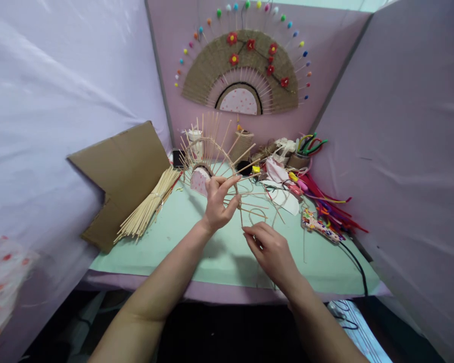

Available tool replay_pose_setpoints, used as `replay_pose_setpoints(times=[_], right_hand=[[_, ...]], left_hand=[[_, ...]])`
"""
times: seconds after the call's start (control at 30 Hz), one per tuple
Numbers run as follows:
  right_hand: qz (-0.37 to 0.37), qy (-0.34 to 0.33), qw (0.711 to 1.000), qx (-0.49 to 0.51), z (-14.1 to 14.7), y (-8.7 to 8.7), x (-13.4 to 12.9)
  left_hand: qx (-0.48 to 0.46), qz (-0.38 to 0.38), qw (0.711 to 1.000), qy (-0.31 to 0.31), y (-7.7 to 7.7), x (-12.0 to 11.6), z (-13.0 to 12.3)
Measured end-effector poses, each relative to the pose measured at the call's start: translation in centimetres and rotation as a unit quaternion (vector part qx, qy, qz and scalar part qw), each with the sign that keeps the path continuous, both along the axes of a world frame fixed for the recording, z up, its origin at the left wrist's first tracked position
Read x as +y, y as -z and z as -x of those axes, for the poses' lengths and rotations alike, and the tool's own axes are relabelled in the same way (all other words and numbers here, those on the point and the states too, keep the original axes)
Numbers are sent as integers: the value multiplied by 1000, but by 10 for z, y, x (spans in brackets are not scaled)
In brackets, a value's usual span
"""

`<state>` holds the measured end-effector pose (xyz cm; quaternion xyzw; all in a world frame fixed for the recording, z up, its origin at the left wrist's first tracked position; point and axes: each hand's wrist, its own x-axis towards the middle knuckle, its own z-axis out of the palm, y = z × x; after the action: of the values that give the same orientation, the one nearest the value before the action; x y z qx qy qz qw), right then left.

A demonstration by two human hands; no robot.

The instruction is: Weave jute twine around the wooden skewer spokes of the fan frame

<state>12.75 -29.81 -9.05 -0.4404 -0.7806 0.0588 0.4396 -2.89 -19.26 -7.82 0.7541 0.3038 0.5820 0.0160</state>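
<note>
A fan-shaped frame of thin wooden sticks (pixel 212 151) stands tilted over the green table, with twine woven in an arc across the sticks. At its base is a half-round piece with a pink-dotted white face (pixel 200 180). My left hand (pixel 220 202) pinches the frame's right side, where the twine meets the sticks. Lower and to the right, my right hand (pixel 268 248) has its thumb and index finger closed on the end of the twine (pixel 241 218), which runs taut up to the frame.
Cardboard (pixel 124 176) and a stick bundle (pixel 149 204) lie left. A patterned glue gun (pixel 321 226) with a black cord, pipe cleaners (pixel 325 196) and a twine roll (pixel 242 146) are right and behind. A finished fan (pixel 245 70) hangs on the back wall.
</note>
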Motion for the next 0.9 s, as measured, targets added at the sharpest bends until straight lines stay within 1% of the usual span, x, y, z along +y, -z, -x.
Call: replay_pose_setpoints(times=[0.1,0.2,0.27,0.33,0.4,0.47,0.57,0.6,0.63,0.67,0.73,0.8,0.9], right_hand=[[18,0,1000,-23,-1,5,23],[40,-20,999,-6,-4,3,42],[73,-33,996,44,-6,2,53],[140,-53,980,130,-8,4,64],[217,-63,946,231,-11,12,76],[272,-42,908,314,-16,21,86],[285,17,860,424,-21,32,95],[288,16,840,460,-22,32,95],[296,-4,818,493,-22,31,95],[310,-41,796,519,-21,28,93],[347,-141,755,538,-19,22,89],[370,-218,732,529,-16,16,84],[387,-263,713,523,-14,12,82]], left_hand=[[13,9,1000,20,-1,-2,1],[27,20,999,32,-1,-2,2],[39,22,998,35,0,-2,2],[48,24,998,37,1,-1,1],[55,35,997,33,3,-1,0],[64,52,996,30,7,1,-1],[74,57,995,43,16,2,-6],[78,58,994,49,19,3,-8],[85,59,993,54,22,3,-10],[94,64,992,59,25,4,-12],[113,78,988,69,31,4,-16],[117,89,986,79,37,5,-19],[90,99,987,85,44,7,-21]])
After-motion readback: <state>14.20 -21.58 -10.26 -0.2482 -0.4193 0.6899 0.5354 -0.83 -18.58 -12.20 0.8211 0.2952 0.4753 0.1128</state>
